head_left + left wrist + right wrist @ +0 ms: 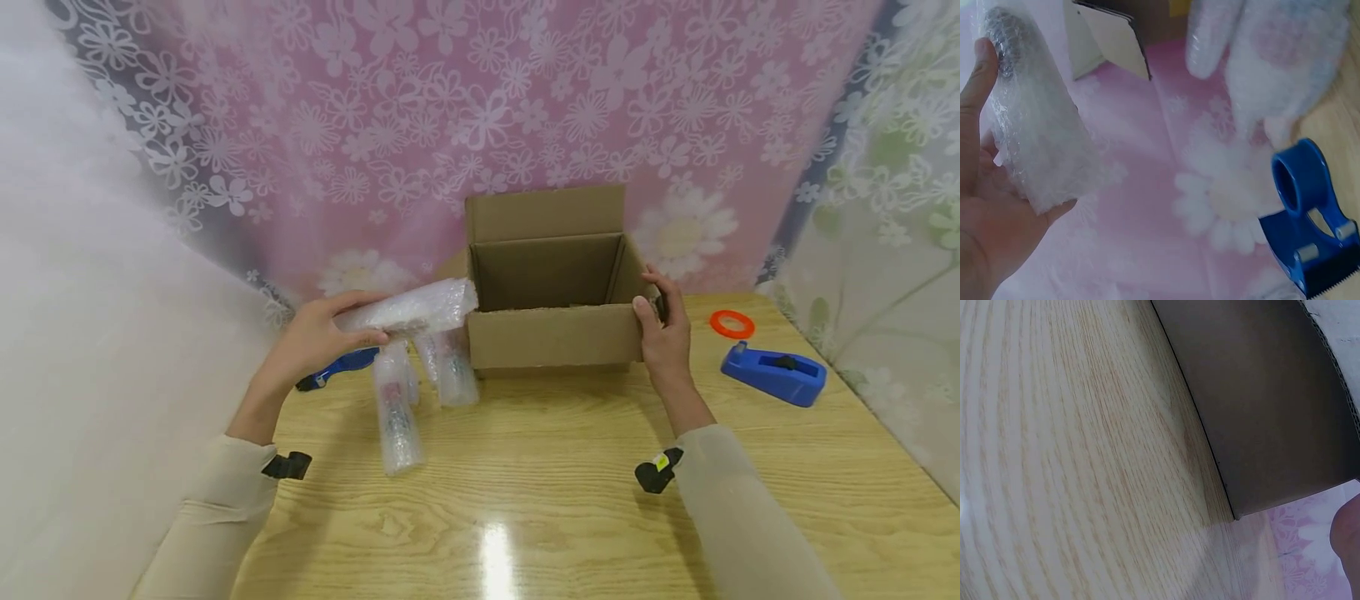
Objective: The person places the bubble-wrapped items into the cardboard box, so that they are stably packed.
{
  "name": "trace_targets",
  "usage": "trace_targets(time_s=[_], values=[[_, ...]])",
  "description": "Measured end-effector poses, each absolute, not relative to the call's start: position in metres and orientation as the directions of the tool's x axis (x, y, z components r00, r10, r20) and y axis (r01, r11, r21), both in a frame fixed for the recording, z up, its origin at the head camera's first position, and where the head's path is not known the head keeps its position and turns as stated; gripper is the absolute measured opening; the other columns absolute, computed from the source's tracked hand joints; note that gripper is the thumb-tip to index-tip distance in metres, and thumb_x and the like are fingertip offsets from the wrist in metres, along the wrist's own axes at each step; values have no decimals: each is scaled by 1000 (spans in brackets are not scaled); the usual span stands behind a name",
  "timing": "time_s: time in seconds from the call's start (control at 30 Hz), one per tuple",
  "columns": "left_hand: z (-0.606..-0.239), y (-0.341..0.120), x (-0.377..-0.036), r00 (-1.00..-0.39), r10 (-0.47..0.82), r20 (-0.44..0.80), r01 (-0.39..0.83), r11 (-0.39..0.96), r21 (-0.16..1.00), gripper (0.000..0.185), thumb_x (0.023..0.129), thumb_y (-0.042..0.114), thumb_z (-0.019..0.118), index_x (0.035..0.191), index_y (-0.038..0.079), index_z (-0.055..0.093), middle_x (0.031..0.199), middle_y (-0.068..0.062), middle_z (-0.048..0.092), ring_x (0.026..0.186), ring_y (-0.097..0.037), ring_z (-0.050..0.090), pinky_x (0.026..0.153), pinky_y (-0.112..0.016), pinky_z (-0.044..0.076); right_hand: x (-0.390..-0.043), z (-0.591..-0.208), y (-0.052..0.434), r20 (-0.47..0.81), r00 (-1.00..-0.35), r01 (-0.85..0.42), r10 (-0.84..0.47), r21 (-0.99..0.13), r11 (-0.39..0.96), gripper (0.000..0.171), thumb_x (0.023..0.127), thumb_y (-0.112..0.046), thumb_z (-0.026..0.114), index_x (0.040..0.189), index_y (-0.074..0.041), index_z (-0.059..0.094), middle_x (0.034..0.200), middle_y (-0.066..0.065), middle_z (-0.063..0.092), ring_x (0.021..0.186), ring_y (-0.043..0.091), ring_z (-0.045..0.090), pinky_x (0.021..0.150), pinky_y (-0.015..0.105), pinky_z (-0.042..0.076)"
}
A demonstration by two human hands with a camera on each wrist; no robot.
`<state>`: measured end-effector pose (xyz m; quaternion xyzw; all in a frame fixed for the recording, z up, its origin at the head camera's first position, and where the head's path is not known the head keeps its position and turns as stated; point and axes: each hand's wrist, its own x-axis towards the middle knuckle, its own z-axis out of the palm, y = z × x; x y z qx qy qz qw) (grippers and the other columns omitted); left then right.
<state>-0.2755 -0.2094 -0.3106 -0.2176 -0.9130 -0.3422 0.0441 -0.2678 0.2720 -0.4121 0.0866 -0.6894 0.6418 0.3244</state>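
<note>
My left hand (315, 333) grips a bubble-wrapped bundle (412, 307), thumb in front and fingers behind. The bundle's far end overlaps the left rim of an open cardboard box (555, 337) in the head view. Through the wrap in the left wrist view, a dark patch shows near the top of the bundle (1041, 119). At the box's right side, my right hand (666, 329) holds the edge, its thumb on the front corner and fingers behind. Only a fingertip of the right hand (1346, 537) appears in the right wrist view, near the box corner.
More bubble-wrapped items (397, 417) lie left of the box, with a blue tape dispenser (345, 367) behind them. To the right are an orange ring (732, 324) and a blue desktop tape dispenser (776, 373). A floral curtain (420, 167) hangs behind the wooden table (540, 467).
</note>
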Motion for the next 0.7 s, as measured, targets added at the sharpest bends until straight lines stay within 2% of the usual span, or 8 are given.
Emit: trace_targets(time_s=[0.17,0.3,0.43,0.7], values=[[-298,-182,-286,-886,383,260,457,638,620,67,82,60,82,142,37,64,145,4,61,135,-26,54,109,-56,45,-268,-411,271,562,-768,-540,307,-826,162,43,105,-10,60,146,-1,52,163,11,43,153,16,33,126,37,22],[-289,-161,-292,-856,414,309,513,607,607,67,83,54,85,142,29,66,144,2,63,133,-23,57,110,-51,45,-267,-412,270,557,-770,-539,310,-829,149,42,105,-9,60,145,-1,53,163,12,42,154,16,32,127,38,21],[-283,-139,-292,-852,414,319,518,583,626,64,84,50,85,142,28,66,145,2,63,137,-21,54,113,-49,43,-268,-412,270,555,-770,-544,315,-829,133,41,105,-9,60,145,-2,54,162,12,42,154,16,32,126,37,22],[-285,-90,-302,-823,433,367,564,549,617,64,85,53,83,141,25,67,142,4,65,137,-18,55,115,-44,42,-267,-410,268,550,-771,-537,322,-833,137,42,105,-10,60,145,-1,54,162,14,42,154,15,31,127,37,22]])
